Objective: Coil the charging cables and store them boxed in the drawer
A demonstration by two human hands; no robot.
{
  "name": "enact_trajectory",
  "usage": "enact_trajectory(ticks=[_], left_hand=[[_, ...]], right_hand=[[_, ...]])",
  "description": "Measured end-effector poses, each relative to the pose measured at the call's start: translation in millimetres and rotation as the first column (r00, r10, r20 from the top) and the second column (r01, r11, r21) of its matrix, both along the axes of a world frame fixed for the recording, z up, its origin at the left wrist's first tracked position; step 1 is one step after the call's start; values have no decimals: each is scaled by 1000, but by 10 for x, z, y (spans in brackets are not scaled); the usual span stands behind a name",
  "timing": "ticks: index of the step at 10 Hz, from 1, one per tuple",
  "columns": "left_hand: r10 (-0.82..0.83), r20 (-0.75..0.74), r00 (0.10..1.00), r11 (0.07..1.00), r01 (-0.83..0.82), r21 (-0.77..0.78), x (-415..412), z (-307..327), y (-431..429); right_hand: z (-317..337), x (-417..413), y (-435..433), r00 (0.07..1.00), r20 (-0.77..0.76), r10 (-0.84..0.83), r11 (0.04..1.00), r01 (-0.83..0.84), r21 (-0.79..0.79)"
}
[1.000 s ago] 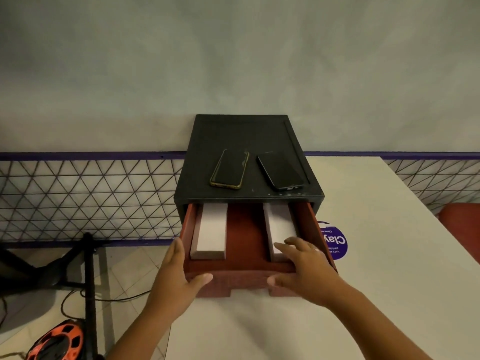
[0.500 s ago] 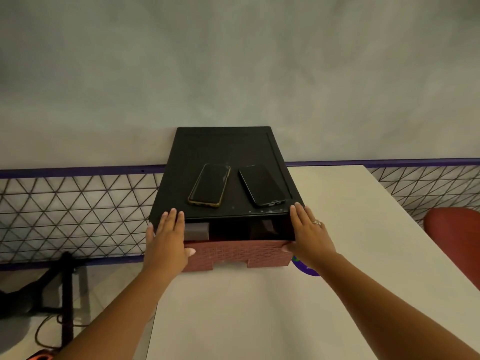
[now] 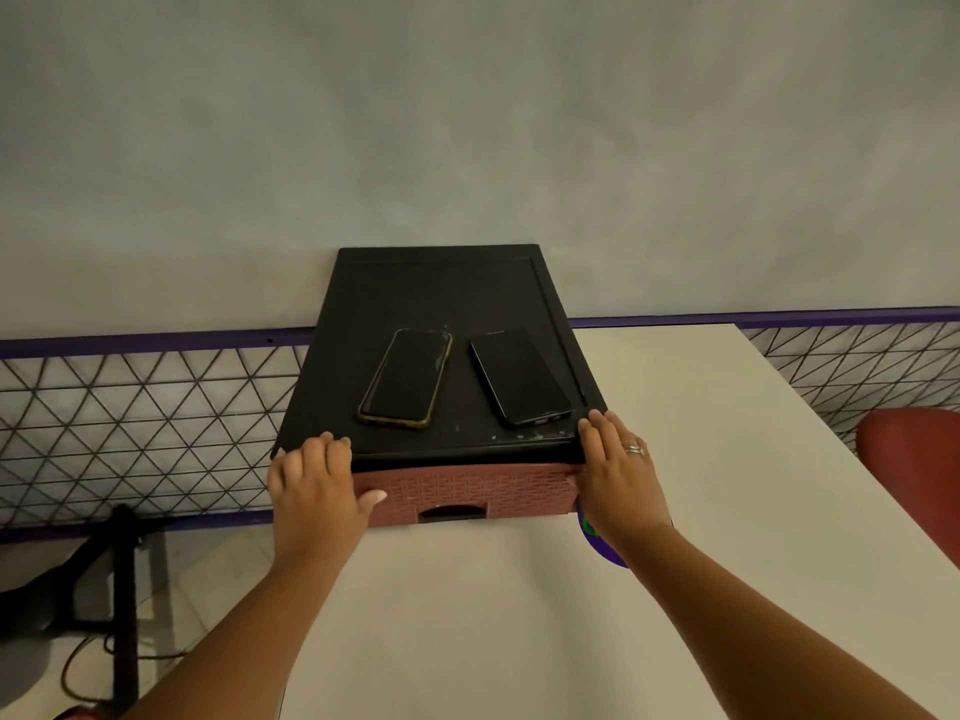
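Leftward, the left hand (image 3: 317, 491) hooks curled fingers (image 3: 324, 449) over the cabinet (image 3: 441, 293) at its front corner, thumb on the drawer (image 3: 467, 491) face. The drawer looks almost home, contents hidden, and runs crosswise just beneath both sets of fingers. The right hand (image 3: 618, 475) lays straight fingers, held together, flat on the opposite corner, equally near.

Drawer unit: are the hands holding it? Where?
Left hand grips the drawer unit at its front left corner; right hand rests flat on the front right corner.
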State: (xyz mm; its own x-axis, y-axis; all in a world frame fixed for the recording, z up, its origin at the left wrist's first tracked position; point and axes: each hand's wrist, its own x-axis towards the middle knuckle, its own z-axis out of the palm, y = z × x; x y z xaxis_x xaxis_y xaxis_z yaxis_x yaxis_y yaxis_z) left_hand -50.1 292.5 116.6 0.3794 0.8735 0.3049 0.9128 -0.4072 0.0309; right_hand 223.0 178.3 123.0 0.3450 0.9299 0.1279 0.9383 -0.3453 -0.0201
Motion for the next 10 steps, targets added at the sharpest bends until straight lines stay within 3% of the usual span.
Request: enact_trajectory(ticks=[4, 7, 9, 10], left_hand=[[45, 65, 997, 993, -52, 105, 41, -129, 88], [31, 69, 997, 999, -33, 32, 6, 9, 75], [-50, -29, 998, 982, 44, -182, -149, 285, -12], [-69, 45, 997, 917, 81, -390, -163, 563, -13]], right_hand=[[-67, 41, 132, 998, 57, 25, 998, -29, 63], [64, -14, 135, 1000, 0, 5, 998, -5, 63], [323, -10, 20, 988, -153, 37, 997, -47, -62], [518, 72, 4, 967, -256, -1, 979, -52, -198]])
